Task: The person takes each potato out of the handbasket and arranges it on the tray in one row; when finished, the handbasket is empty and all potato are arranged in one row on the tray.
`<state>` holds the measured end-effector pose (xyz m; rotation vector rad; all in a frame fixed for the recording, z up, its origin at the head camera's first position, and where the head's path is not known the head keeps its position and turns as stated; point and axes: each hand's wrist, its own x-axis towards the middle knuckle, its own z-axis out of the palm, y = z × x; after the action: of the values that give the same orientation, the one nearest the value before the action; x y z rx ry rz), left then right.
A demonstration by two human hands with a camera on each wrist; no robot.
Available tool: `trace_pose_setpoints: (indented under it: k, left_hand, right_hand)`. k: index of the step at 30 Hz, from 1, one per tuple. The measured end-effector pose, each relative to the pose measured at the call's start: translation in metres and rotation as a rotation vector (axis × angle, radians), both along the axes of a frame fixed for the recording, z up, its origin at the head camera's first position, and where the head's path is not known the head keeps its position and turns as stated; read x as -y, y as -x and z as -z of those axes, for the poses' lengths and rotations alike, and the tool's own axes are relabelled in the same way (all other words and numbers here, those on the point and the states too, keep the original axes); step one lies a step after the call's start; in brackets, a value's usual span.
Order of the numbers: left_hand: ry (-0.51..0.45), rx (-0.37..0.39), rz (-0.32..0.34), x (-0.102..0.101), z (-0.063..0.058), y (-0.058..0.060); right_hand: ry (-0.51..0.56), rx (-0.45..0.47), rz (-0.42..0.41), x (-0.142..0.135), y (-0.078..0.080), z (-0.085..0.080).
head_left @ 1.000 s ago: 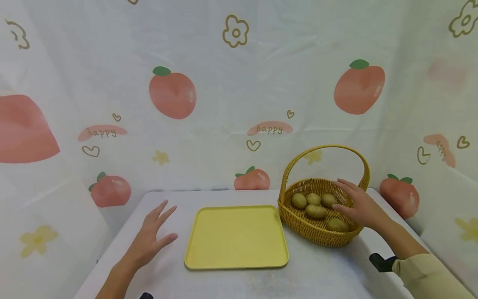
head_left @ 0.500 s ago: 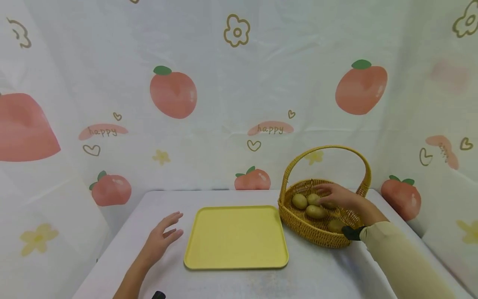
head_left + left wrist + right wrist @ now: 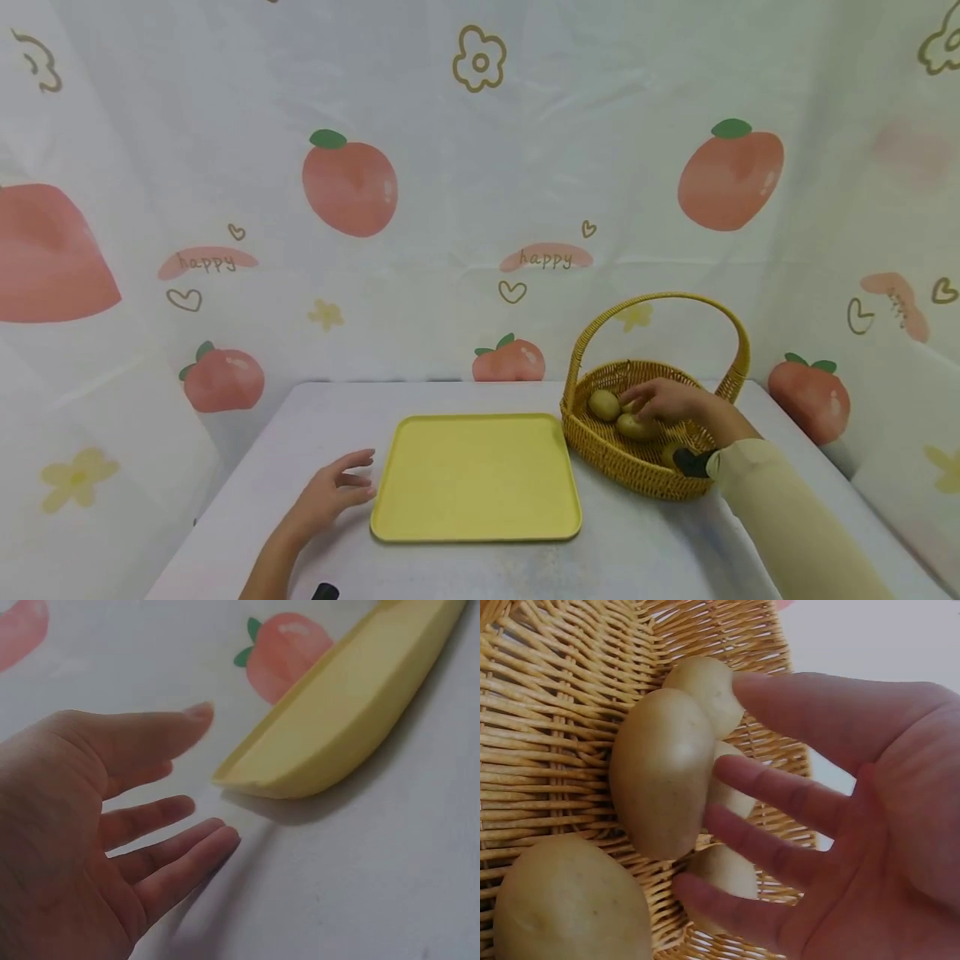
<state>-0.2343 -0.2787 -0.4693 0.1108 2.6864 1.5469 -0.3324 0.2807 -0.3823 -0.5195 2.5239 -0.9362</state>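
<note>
Head view: wicker basket (image 3: 622, 468), handle up, on right side of table (image 3: 450, 575), potatoes (image 3: 604, 405) inside — and here's right hand (image 3: 669, 402), down in basket above them. Left hand (image 3: 324, 502) just beside yellow tray (image 3: 476, 479). Left wrist view: fingers and thumb wide apart, tray corner just beyond. Right wrist view: five potatoes on woven bottom, fingers spread wide among them — contact hard to tell.

Head view in soft, muted light, shadow at five o'clock of the basket (image 3: 637, 477) on the worktop (image 3: 637, 567), blurred pink patch (image 3: 911, 154) between two and three o'clock, left wrist view dimmer, pale sheen on the right wrist view's nine-o'clock potato (image 3: 662, 772)
</note>
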Motion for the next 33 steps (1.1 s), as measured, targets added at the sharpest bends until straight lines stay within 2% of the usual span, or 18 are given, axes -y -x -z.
trace_pose_setpoints:
  k: [6,9,14,18,23,27,33]
  left_hand:
    - [0.008,-0.024,0.130,0.008,0.002,-0.001]
    - [-0.010,-0.032,0.190,0.013,0.005,0.000]
    - [-0.043,-0.028,0.246,0.016,0.010,0.002]
    - [0.010,0.003,0.225,0.012,0.008,0.001]
    - [0.066,0.021,0.191,0.008,0.007,0.000]
    - [0.122,0.017,0.165,0.006,0.008,-0.001]
    - [0.187,0.044,0.108,0.001,0.008,-0.001]
  right_hand:
    - [-0.009,0.132,0.062,0.005,0.000,0.006]
    - [0.002,0.194,0.067,0.008,0.001,0.011]
    - [-0.035,0.208,0.050,0.014,0.000,0.011]
    - [-0.087,0.189,0.056,0.015,-0.001,0.007]
    - [-0.050,0.156,0.087,0.013,-0.001,0.005]
    - [0.007,0.038,0.072,0.012,-0.002,0.001]
    - [0.116,-0.138,0.097,0.015,-0.010,-0.006]
